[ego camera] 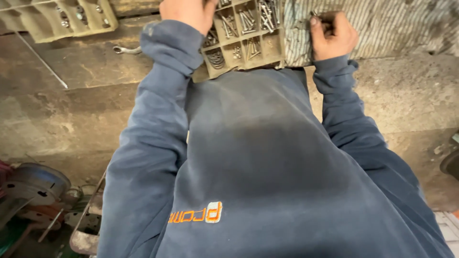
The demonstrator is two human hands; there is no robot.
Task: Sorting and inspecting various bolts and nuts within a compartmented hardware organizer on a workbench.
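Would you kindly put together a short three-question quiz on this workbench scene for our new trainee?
1. True or false: the left hand rests on the compartment tray of screws.
2. What does the right hand seem to hold? A) a hammer B) small metal fasteners C) a paintbrush
3. Which tool lies on the bench left of the blue sleeve?

Key
1. True.
2. B, though the fingers hide most of them.
3. A wrench.
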